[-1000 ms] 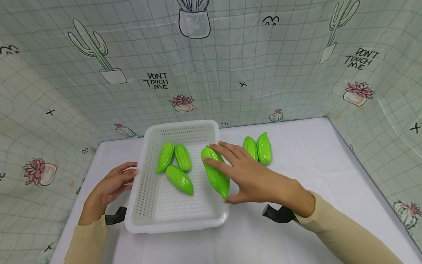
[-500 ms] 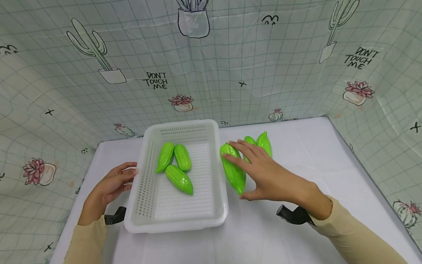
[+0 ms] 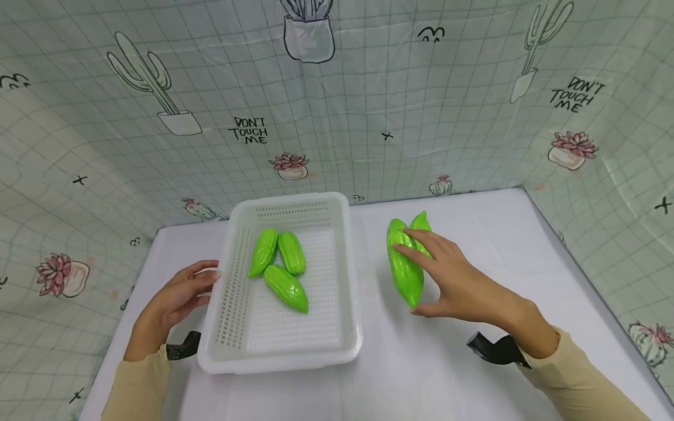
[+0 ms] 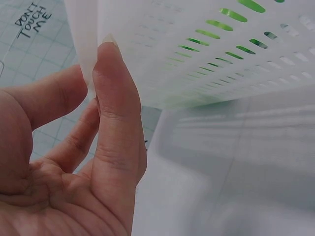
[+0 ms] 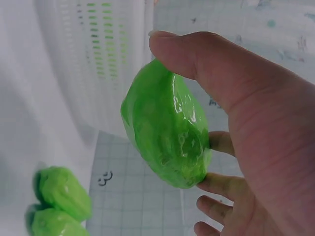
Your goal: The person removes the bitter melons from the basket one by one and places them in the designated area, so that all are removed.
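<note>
My right hand (image 3: 460, 283) holds a glossy green ridged fruit (image 3: 404, 272) with a pointed end, thumb at one end and fingers at the other. The right wrist view shows this fruit (image 5: 162, 125) raised over the table. A white perforated plastic basket (image 3: 284, 365) stands to the left, with three similar green fruits (image 3: 286, 289) inside. At its left side is my left hand (image 3: 181, 292), pinching the basket's rim between thumb and index finger (image 4: 115, 93). Two more green fruits (image 5: 64, 191) lie on the table; the held one partly hides them in the head view.
A white cloth (image 3: 400, 374) covers the table. Behind and at the sides hangs a gridded curtain (image 3: 358, 93) with cactus drawings. A black camera mount (image 3: 495, 349) sits at the right wrist, another (image 3: 183, 346) at the left.
My right hand has carried the held fruit rightward, from over the basket's right side to in front of the two fruits on the table. The left hand and basket stay put.
</note>
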A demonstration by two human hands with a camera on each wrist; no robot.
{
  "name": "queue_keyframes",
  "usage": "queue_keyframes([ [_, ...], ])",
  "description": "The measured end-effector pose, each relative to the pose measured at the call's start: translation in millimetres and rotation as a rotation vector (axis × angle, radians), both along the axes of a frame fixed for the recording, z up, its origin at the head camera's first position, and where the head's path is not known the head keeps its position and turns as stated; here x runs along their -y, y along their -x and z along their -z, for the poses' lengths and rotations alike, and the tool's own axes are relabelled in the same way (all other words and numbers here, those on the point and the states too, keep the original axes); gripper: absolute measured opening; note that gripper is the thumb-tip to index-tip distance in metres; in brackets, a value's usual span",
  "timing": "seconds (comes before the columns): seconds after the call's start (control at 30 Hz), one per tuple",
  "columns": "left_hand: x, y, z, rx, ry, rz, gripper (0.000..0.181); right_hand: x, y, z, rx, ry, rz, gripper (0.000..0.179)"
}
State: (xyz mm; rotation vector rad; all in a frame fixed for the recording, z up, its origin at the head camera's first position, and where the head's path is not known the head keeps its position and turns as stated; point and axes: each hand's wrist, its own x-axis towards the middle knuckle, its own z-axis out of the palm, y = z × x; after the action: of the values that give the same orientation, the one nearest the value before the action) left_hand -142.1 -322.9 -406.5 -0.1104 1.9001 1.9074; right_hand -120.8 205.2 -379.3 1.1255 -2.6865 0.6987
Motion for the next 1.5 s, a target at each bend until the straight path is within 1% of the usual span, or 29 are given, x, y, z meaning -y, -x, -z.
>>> queue_keyframes([
  [0.17,0.2,-1.0,-0.2,0.001,-0.006,-0.004,0.023,-13.3,2.6,6.6,0.015,0.002,0.044,0.107],
  [0.43,0.0,-1.6,-0.9,0.006,-0.005,-0.010,0.021,-33.7,8.7,18.2,0.086,-0.003,0.119,0.105],
  [0.87,0.0,-1.3,1.1,0.002,-0.003,-0.015,0.021,-65.6,32.2,32.9,0.145,-0.038,0.209,0.103],
  [1.27,0.0,-1.0,0.1,0.001,-0.014,-0.015,0.021,-84.3,48.8,44.6,0.190,-0.057,0.254,0.098],
  [1.5,-0.8,-1.2,0.3,-0.003,-0.002,-0.016,0.022,-91.3,59.4,52.8,0.198,-0.065,0.253,0.097],
])
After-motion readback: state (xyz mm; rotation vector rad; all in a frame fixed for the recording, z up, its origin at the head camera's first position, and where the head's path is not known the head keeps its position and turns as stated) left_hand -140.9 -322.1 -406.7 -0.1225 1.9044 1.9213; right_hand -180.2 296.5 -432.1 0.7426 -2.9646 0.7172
